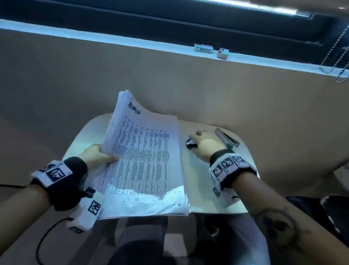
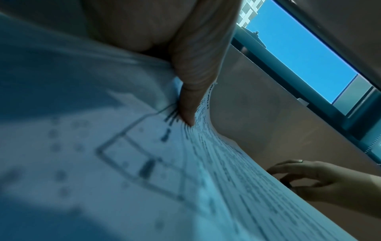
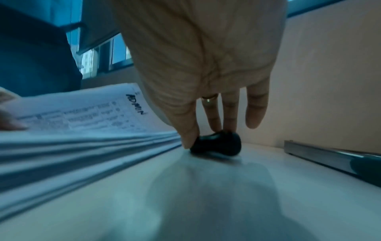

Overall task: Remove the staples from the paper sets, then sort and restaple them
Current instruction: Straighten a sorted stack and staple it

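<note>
The left hand [image 1: 95, 154] holds the left edge of the paper stack [image 1: 145, 161], thumb [image 2: 191, 91] pressed on the top printed sheet and the other fingers hidden under the stack. That side of the stack is lifted and curved up, and the right part lies on the small white desk [image 1: 206, 190]. The word "ADMIN" is written by hand at the far corner of the top sheet. Just right of the stack, the right hand [image 1: 203, 142] reaches down to a small black staple remover [image 3: 216, 144] that stands on the desk; the thumb and two fingers pinch it, and the little finger hangs free. A ring sits on one finger. Right of this hand, a grey stapler [image 1: 228, 138] lies on the desk, apart from it. Beyond the desk, two small boxes [image 1: 211, 50] stand on the window ledge [image 1: 93, 36].
</note>
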### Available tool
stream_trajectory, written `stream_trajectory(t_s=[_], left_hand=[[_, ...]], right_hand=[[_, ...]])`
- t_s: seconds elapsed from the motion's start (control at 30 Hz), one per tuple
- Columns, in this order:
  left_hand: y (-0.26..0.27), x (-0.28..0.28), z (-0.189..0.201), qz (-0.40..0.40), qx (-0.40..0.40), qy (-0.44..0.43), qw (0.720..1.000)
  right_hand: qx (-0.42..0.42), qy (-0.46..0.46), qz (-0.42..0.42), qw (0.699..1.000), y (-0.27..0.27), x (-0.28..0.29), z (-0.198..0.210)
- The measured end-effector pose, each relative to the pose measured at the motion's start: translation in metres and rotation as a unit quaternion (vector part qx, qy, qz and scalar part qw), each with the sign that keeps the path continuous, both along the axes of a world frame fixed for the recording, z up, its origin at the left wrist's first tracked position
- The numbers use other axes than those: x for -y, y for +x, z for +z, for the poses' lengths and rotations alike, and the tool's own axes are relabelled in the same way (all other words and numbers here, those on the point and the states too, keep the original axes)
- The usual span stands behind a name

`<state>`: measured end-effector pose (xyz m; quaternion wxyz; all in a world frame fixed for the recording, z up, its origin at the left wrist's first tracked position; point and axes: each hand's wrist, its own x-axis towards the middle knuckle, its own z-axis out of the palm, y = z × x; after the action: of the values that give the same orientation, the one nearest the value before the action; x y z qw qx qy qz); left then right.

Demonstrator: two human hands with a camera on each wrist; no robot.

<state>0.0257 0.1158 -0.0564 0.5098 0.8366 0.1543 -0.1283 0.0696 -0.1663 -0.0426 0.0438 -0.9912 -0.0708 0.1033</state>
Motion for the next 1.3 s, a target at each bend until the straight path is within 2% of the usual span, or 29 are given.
stream_trajectory(t_s=[0.1, 0.23, 0.43, 0.57, 0.67, 0.83, 0.93, 1.0, 1.07, 1.17, 1.2, 1.27, 1.3], left_hand=[[0.004, -0.001, -0.002, 0.006, -0.013, 0.018, 1.0], [0.009, 0.006, -0.004, 0.001, -0.017, 0.038, 0.999], [0.014, 0.03, -0.006, -0.021, -0.003, 0.04, 0.999], [0.018, 0.041, -0.007, -0.025, -0.005, 0.044, 0.999], [0.018, 0.05, -0.007, -0.034, -0.015, 0.032, 0.999], [0.014, 0.062, -0.008, -0.04, -0.038, 0.016, 0.998], [0.014, 0.065, -0.008, -0.025, -0.051, 0.006, 0.998], [0.013, 0.07, -0.01, -0.018, -0.06, -0.006, 0.998], [0.013, 0.078, -0.01, -0.026, -0.053, 0.014, 0.998], [0.015, 0.086, -0.005, -0.041, -0.058, 0.056, 0.996], [0.016, 0.087, -0.003, -0.045, -0.062, 0.06, 0.995], [0.019, 0.088, 0.001, -0.055, -0.067, 0.085, 0.993], [0.02, 0.089, 0.003, -0.062, -0.07, 0.102, 0.99]], right_hand=[[0.003, -0.076, 0.042, 0.996, 0.021, -0.006, -0.004], [0.053, -0.11, 0.051, 0.991, 0.038, 0.006, -0.004], [-0.04, -0.092, 0.057, 0.993, 0.059, 0.044, 0.006], [0.064, 0.017, -0.052, 0.996, 0.054, 0.08, 0.006], [0.014, 0.012, -0.128, 0.992, 0.045, 0.091, -0.007], [0.006, -0.003, -0.149, 0.989, 0.044, 0.096, -0.017], [-0.029, 0.014, -0.181, 0.983, 0.044, 0.1, -0.02], [-0.012, 0.056, -0.223, 0.973, 0.04, 0.101, -0.018], [0.037, 0.121, -0.279, 0.952, 0.035, 0.103, -0.01], [0.074, 0.296, -0.355, 0.884, 0.025, 0.102, 0.008], [0.063, 0.393, -0.357, 0.845, 0.02, 0.097, 0.014], [-0.008, 0.598, -0.356, 0.718, 0.004, 0.084, 0.022], [-0.053, 0.663, -0.351, 0.659, -0.006, 0.075, 0.024]])
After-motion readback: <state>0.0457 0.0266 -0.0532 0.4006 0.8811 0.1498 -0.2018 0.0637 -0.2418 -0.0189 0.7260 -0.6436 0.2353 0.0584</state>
